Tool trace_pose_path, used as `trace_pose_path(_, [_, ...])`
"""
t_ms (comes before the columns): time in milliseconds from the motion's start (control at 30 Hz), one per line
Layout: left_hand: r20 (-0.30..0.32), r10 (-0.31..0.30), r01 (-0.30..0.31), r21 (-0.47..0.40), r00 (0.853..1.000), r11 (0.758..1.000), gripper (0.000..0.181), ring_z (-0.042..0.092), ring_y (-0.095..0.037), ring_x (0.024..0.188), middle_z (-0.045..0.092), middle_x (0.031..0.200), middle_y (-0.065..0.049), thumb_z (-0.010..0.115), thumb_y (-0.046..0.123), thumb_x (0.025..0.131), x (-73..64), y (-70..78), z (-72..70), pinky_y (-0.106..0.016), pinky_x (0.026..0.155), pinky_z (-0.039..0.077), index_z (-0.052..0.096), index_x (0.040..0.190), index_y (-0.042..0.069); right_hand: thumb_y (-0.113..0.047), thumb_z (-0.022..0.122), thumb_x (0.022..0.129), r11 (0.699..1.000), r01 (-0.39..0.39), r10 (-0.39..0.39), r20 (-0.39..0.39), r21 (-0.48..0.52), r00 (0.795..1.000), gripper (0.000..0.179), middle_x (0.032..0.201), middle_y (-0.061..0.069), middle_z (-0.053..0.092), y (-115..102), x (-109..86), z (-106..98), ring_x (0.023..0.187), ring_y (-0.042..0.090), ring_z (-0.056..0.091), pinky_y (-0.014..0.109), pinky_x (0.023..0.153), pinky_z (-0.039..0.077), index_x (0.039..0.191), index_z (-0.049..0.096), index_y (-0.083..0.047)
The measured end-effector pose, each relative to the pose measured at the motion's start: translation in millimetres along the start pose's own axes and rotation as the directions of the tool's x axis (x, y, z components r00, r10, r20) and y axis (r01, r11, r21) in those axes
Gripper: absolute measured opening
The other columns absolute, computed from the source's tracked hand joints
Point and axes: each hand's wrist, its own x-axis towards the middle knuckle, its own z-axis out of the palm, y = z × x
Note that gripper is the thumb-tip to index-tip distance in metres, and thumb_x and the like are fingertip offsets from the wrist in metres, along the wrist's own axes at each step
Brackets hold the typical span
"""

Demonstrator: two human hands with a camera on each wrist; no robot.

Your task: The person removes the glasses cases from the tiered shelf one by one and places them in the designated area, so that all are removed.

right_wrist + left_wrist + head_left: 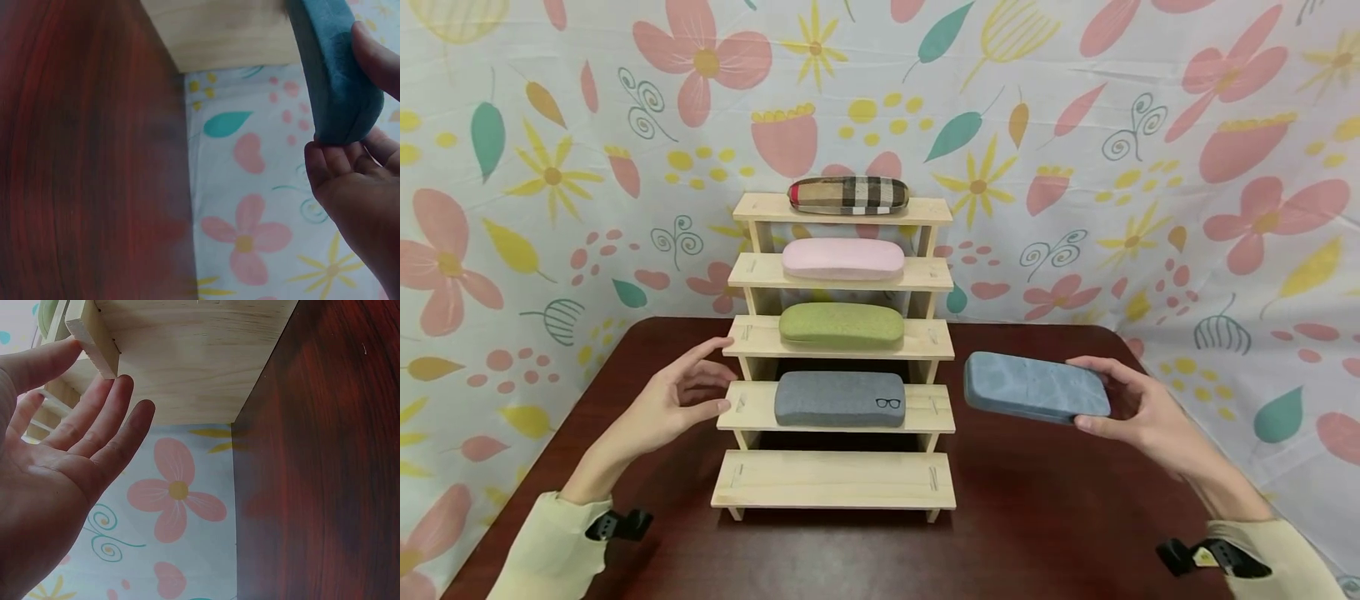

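My right hand (1131, 408) holds a blue, marbled glasses case (1036, 387) by its right end, thumb on the near side. The case hangs in the air to the right of a stepped wooden display rack (833, 481); the right wrist view shows the fingers at the end of the blue case (342, 75). My left hand (673, 396) is at the rack's left side, fingers fairly straight. In the left wrist view its thumb and fingertips lie right at the end of a shelf board (94, 340). The rack's lowest step is bare.
On the rack's upper steps lie a plaid case (848, 195), a pink case (842, 259), a green case (841, 326) and a grey case (827, 398) with a glasses print. The rack stands on a dark red wooden table (1037, 517). Behind hangs a floral cloth (1045, 108).
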Motion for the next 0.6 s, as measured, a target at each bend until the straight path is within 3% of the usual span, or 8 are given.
trace_pose_path(300, [0.000, -0.006, 0.006, -0.001, 1.000, 1.000, 0.083, 0.069, -0.017, 0.109, 0.070, 0.119, -0.015, 0.079, -0.007, 0.091, -1.2, -1.0, 0.0, -0.031, 0.089, 0.059, 0.042, 0.162, 0.013, -0.003, 0.082, 0.093, 0.994, -0.001, 0.004, 0.026, -0.113, 1.000, 0.067, 0.136, 0.006, 0.056, 35.8, 25.2, -3.7, 0.100, 0.019, 0.061, 0.029, 0.075, 0.054, 0.152, 0.052, -0.008])
trace_pose_path(600, [0.002, -0.002, 0.002, 0.017, 1.000, 1.000, 0.082, 0.069, -0.019, 0.109, 0.070, 0.119, -0.014, 0.080, -0.006, 0.091, 0.2, 0.6, 0.0, -0.031, 0.090, 0.059, 0.042, 0.162, 0.014, -0.012, 0.082, 0.095, 0.995, -0.053, 0.060, 0.086, -0.084, 0.994, 0.066, 0.122, 0.018, 0.060, 63.7, 51.8, -0.7, 0.096, 0.025, 0.062, 0.034, 0.075, 0.057, 0.153, 0.050, -0.006])
